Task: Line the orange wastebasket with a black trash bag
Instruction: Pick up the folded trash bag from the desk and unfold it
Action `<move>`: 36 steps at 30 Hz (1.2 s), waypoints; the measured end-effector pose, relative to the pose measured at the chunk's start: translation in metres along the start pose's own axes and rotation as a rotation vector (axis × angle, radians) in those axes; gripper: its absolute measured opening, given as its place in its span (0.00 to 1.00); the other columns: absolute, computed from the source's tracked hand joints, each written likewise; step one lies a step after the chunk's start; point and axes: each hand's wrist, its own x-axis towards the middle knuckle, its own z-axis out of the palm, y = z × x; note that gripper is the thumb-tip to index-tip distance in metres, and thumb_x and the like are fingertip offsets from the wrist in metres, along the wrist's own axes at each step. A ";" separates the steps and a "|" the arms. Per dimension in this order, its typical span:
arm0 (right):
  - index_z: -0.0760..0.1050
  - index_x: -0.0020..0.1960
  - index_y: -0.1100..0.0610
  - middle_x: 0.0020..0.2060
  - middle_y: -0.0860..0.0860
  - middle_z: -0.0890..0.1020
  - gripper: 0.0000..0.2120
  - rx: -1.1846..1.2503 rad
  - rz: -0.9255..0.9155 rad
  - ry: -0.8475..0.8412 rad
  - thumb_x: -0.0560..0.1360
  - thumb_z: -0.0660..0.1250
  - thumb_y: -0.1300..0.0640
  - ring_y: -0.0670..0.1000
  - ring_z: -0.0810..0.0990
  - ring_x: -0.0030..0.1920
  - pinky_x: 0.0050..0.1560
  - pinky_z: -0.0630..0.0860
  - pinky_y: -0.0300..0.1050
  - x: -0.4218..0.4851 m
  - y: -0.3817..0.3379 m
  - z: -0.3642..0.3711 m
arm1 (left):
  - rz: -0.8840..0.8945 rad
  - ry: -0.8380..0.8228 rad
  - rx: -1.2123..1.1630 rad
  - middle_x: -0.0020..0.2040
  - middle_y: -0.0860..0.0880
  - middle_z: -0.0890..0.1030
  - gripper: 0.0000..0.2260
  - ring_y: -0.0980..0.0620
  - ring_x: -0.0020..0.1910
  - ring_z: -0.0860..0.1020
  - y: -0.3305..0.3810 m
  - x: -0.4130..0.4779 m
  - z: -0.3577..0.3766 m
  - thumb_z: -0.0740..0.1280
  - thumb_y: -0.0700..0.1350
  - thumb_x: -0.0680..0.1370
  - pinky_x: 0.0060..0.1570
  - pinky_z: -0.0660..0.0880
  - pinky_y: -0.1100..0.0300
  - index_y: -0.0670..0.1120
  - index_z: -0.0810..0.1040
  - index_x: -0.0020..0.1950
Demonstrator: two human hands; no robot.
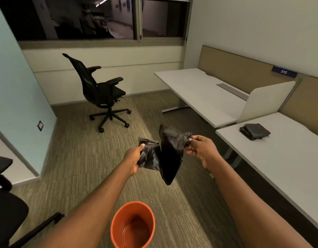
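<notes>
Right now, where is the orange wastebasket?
In the head view the orange wastebasket stands upright on the carpet at bottom centre, between the forearms, nearer the person than the black trash bag.

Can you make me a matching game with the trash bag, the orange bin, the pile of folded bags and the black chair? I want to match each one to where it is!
Things:
1. trash bag
2. orange bin
3. pile of folded bags
4. black chair

Places:
A. on the white desk
B. on the carpet, near the window
C. held between the left hand and right hand
D. on the floor, below the arms

Pairs: 1-C, 2-D, 3-A, 4-B
</notes>
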 end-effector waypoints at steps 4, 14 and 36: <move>0.78 0.52 0.61 0.40 0.56 0.86 0.04 0.091 0.021 0.053 0.81 0.64 0.64 0.49 0.84 0.33 0.35 0.82 0.43 -0.006 0.009 0.015 | 0.029 0.133 0.198 0.52 0.37 0.85 0.09 0.42 0.46 0.82 -0.003 0.009 -0.054 0.65 0.43 0.81 0.50 0.79 0.48 0.39 0.82 0.52; 0.80 0.52 0.59 0.39 0.54 0.85 0.05 -0.002 0.017 -0.115 0.81 0.65 0.63 0.49 0.84 0.37 0.43 0.83 0.46 -0.028 -0.007 0.032 | 0.310 0.267 0.846 0.74 0.41 0.71 0.30 0.40 0.63 0.78 -0.001 -0.001 -0.073 0.70 0.45 0.76 0.62 0.77 0.44 0.48 0.65 0.78; 0.75 0.62 0.63 0.47 0.60 0.83 0.11 0.246 -0.047 0.243 0.81 0.64 0.60 0.53 0.86 0.40 0.34 0.82 0.41 0.009 -0.054 -0.041 | 0.469 -0.292 0.617 0.48 0.49 0.86 0.07 0.51 0.47 0.85 0.059 -0.011 0.052 0.71 0.40 0.78 0.45 0.84 0.57 0.49 0.83 0.54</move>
